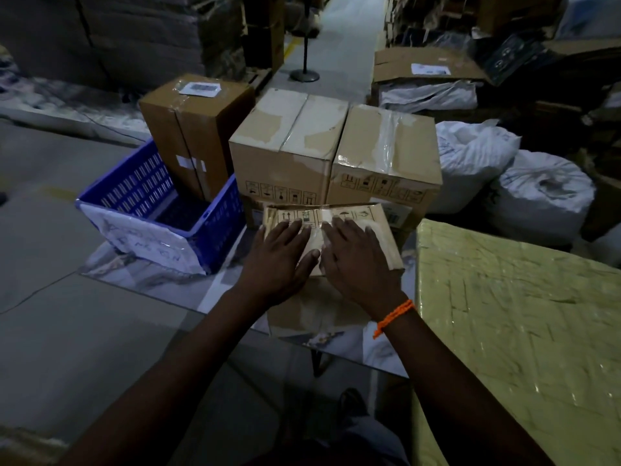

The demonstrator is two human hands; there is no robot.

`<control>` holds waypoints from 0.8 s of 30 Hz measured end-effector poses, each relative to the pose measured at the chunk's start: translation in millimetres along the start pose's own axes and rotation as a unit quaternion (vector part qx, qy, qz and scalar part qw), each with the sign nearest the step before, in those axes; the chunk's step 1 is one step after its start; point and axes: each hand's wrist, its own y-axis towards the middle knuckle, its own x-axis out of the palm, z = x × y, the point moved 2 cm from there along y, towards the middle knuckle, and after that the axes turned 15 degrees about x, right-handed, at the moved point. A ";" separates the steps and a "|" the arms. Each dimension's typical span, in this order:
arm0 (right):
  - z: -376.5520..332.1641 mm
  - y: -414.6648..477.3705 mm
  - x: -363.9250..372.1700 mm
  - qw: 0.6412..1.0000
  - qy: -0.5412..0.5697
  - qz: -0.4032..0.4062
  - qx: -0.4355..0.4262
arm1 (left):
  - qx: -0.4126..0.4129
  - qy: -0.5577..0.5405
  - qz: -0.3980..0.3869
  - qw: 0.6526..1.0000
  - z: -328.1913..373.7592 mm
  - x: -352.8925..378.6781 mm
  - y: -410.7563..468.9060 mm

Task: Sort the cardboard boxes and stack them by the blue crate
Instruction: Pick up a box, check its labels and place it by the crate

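Small box [379,227] is pressed from above. Left hand [279,260] and right hand [358,264] are laid side by side on its top, fingers [292,230] straight and spread, nothing gripped. The box is set at the near edge of the bench [141,277], close up against the mid box [285,142] and right box [386,146] behind it. The crate [218,237] is just beside it on the left. Flat palms suggest it's being seated or slid square against the row, not lifted. Mid and right boxes are butted side by side, likely as a sorted group. Tall box [195,129] is stood at the crate's far side. Placement by the crate looks nearly done for this box.
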 end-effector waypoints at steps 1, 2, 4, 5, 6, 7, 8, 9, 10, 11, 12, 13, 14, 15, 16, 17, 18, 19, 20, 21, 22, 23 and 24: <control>-0.8 -0.2 -0.3 1.000 -0.004 -0.004 0.001 | 0.001 0.002 0.002 1.000 0.2 0.6 -0.2; -0.9 -0.6 -1.9 1.000 -0.007 -0.005 0.003 | 0.002 0.004 0.005 1.000 0.9 0.2 -0.4; -0.3 -2.1 -4.4 1.000 -0.010 -0.005 -0.002 | 0.004 0.008 0.008 1.000 1.9 -0.5 -0.8; 0.3 -4.3 -5.9 1.000 -0.010 -0.003 -0.010 | 0.007 0.009 0.012 1.000 2.8 -1.5 -2.1; 1.0 -7.9 -7.6 1.000 -0.006 -0.002 -0.020 | 0.013 0.010 0.016 1.000 3.9 -2.9 -4.4; 2.5 -12.1 -8.4 1.000 0.005 0.000 -0.029 | 0.023 0.015 0.022 0.999 5.6 -4.5 -7.7; 5.5 -17.2 -8.6 0.999 0.023 0.008 -0.034 | 0.037 0.021 0.032 0.999 7.9 -6.0 -12.2; 10.1 -22.4 -8.5 0.998 0.041 0.027 -0.037 | 0.053 0.026 0.049 0.997 10.7 -7.4 -17.9; 16.0 -28.6 -8.3 0.996 0.053 0.053 -0.038 | 0.070 0.026 0.069 0.995 13.7 -8.3 -24.3; 22.8 -35.0 -7.6 0.995 0.057 0.077 -0.037 | 0.087 0.023 0.085 0.992 16.2 -8.0 -30.6; 29.5 -42.0 -6.8 0.994 0.052 0.091 -0.035 | 0.101 0.018 0.093 0.990 17.6 -6.2 -36.8; 35.7 -48.8 -5.1 0.994 0.041 0.099 -0.035 | 0.111 0.008 0.094 0.989 18.2 -3.1 -41.8; 40.1 -55.4 -4.4 0.994 0.028 0.103 -0.035 | 0.117 -0.003 0.092 0.989 18.1 -0.1 -45.5; 43.1 -60.6 -3.0 0.994 0.017 0.105 -0.035 | 0.119 -0.011 0.090 0.989 17.2 2.5 -47.6; 43.9 -64.4 -1.9 0.994 0.008 0.104 -0.033 | 0.119 -0.015 0.088 0.989 16.1 4.8 -48.3; 43.6 -66.0 0.0 0.994 0.001 0.102 -0.028 | 0.117 -0.015 0.087 0.989 14.7 7.3 -48.1; 42.2 -66.5 1.3 0.995 -0.003 0.100 -0.022 | 0.113 -0.016 0.086 0.990 13.4 8.9 -47.6; 40.6 -66.0 1.7 0.995 -0.002 0.100 -0.018 | 0.110 -0.022 0.086 0.990 12.3 10.1 -46.6; 38.6 -65.1 -0.2 0.995 0.002 0.102 -0.015 | 0.107 -0.031 0.087 0.990 12.3 10.2 -45.6; 38.0 -63.6 -1.5 0.994 0.010 0.108 -0.016 | 0.105 -0.040 0.090 0.990 12.7 10.3 -45.0; 38.4 -62.9 -3.2 0.993 0.022 0.114 -0.020 | 0.107 -0.044 0.096 0.989 12.7 11.3 -44.8; 40.0 -64.0 -3.4 0.992 0.037 0.121 -0.027 | 0.112 -0.046 0.109 0.987 13.1 13.1 -46.6; 41.8 -67.2 -3.4 0.989 0.055 0.132 -0.032 | 0.116 -0.052 0.133 0.983 14.1 14.9 -50.5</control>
